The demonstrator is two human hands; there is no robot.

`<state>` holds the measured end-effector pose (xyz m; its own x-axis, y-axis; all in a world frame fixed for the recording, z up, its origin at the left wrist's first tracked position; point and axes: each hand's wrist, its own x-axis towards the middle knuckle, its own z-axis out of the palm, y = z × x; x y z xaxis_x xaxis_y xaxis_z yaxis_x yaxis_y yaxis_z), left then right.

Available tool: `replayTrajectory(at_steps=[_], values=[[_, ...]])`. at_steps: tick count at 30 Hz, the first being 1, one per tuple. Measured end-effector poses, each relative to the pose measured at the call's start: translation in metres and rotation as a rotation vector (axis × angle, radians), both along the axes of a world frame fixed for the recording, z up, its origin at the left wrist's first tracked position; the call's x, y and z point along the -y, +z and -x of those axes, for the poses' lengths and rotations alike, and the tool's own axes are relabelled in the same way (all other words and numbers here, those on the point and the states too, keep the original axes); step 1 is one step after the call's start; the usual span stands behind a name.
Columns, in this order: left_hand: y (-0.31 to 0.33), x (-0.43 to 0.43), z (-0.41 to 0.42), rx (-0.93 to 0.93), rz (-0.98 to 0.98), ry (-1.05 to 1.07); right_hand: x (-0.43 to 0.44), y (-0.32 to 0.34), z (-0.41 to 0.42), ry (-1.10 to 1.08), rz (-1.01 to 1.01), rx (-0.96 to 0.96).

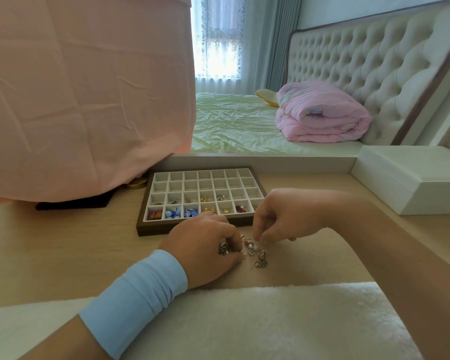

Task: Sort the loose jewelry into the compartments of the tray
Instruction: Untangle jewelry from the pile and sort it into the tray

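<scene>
— Worktop [63, 242] first: what lies on it?
— A small heap of loose jewelry [256, 253], silvery pieces with pearls and hooks. It sits on the pale wood just on the near side of the tray [151, 227]. Both hands are in it.
— How does the left hand [205, 246] stand?
— Its fingers are curled round a dark, silvery clump at the left edge of the heap. A light blue band [135, 297] wraps the wrist.
— And the right hand [278, 216]?
— It reaches in from the right, knuckles up. The fingertips point down and pinch a piece at the far edge of the heap. The hand covers the tray's near right corner.
— What of the tray itself?
— It has a dark wooden frame and a white grid of compartments. The near row holds a red piece at the left, then blue beads, blue pieces on hooks, gold ones, a round gold piece and red again. The second row holds small metal pieces, with gold in the fourth compartment from the left.
— Anything else about?
— A white box [413, 183] with a metal clasp stands at the right, well apart from the tray. A pink cloth [76, 100] hangs at the far left, with a gold lid [137, 183] and a flat black thing [73, 202] beneath its hem. White fluffy fabric [244, 320] lies along the near edge.
</scene>
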<state>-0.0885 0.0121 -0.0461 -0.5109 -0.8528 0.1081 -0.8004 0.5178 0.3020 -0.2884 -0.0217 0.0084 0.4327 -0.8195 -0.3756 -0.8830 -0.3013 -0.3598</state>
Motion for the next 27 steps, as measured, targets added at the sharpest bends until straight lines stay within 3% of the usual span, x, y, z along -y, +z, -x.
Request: replayTrajectory(at_steps=[13,23,27], values=[[-0.001,0.0,-0.002,0.019,0.034,-0.02,0.0,-0.01,-0.01,0.014,0.136,0.015],[-0.004,0.005,-0.007,-0.093,-0.004,0.001,-0.001,-0.013,-0.013,-0.026,0.169,-0.022],[-0.003,0.006,-0.008,-0.053,-0.01,-0.02,0.002,-0.012,-0.012,-0.044,0.141,-0.001]])
